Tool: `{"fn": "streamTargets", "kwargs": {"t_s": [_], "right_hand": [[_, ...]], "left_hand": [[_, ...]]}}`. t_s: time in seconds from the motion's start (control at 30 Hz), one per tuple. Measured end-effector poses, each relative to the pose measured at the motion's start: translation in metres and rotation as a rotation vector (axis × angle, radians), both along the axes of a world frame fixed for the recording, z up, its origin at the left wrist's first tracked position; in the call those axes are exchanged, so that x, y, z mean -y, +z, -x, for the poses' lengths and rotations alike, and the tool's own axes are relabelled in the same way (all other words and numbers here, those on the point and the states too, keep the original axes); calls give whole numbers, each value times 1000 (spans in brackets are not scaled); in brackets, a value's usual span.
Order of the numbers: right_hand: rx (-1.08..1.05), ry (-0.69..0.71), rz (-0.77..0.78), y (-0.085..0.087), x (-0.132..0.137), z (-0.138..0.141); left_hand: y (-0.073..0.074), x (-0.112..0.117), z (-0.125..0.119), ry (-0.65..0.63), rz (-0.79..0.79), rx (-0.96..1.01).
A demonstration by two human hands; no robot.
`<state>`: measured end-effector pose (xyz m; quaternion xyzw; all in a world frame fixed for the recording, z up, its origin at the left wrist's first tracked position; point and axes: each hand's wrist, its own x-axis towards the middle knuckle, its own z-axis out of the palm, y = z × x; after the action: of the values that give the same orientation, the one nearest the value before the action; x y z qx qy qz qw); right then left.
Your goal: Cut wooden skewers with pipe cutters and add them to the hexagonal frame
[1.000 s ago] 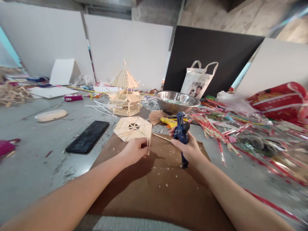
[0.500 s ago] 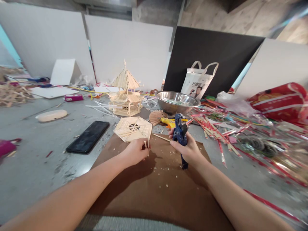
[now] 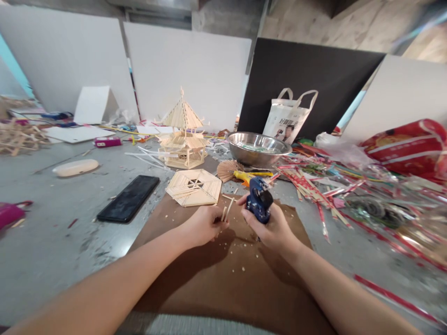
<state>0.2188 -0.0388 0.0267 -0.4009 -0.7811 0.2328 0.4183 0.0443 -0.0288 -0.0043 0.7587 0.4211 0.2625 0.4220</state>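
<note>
My left hand (image 3: 206, 225) is closed on thin wooden sticks (image 3: 228, 209), whose pale ends stick up past the fingers. In my right hand (image 3: 275, 228) is a dark blue glue gun (image 3: 259, 200), gripped just right of those sticks; its nozzle cannot be made out. Both hands are over a brown sheet (image 3: 195, 284) sprinkled with pale crumbs. Beyond my left hand lies a flat hexagonal panel (image 3: 178, 186) of wooden sticks with an opening at its middle. Farther back stands a stick-built pavilion model (image 3: 183, 135) with a pointed roof.
A black phone (image 3: 129, 198) lies left of the sheet. Behind are a metal bowl (image 3: 260, 151), yellow-handled pliers (image 3: 244, 176) and a white bag (image 3: 288, 116). Red-and-white wrappers and sticks (image 3: 310, 186) clutter the right side. A white oblong case (image 3: 76, 167) is at left.
My left hand has moved slightly right with the sticks, away from the hexagonal panel. The glue gun has tilted and come down a little, closer to the left hand.
</note>
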Motion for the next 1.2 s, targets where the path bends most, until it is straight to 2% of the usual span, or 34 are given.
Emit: {"fn": "streamTargets", "kwargs": {"t_s": [0.13, 0.27, 0.4, 0.5, 0.63, 0.77, 1.0, 1.1, 1.2], "right_hand": [[-13, -7, -20, -1, 1, 1], [12, -35, -17, -1, -1, 0], [59, -42, -10, -1, -5, -3], [137, -81, -68, -4, -6, -3], [284, -105, -176, -8, -4, -2], [379, -67, -199, -9, -2, 0], [367, -114, -240, -8, -4, -1], [398, -125, -227, -10, -4, -2], [411, -144, -204, -12, -3, -3]], "left_hand": [[-1, 2, -3, 21, -11, 24], [5, 2, -5, 109, 209, 192], [11, -2, -1, 231, 424, 496], [9, -5, 4, 242, 537, 667], [6, -6, 5, 218, 592, 725], [7, -3, 1, 245, 486, 623], [6, 1, -1, 235, 120, 172], [3, 1, 0, 184, -7, 62], [1, 1, 1, 128, -35, -18]]}}
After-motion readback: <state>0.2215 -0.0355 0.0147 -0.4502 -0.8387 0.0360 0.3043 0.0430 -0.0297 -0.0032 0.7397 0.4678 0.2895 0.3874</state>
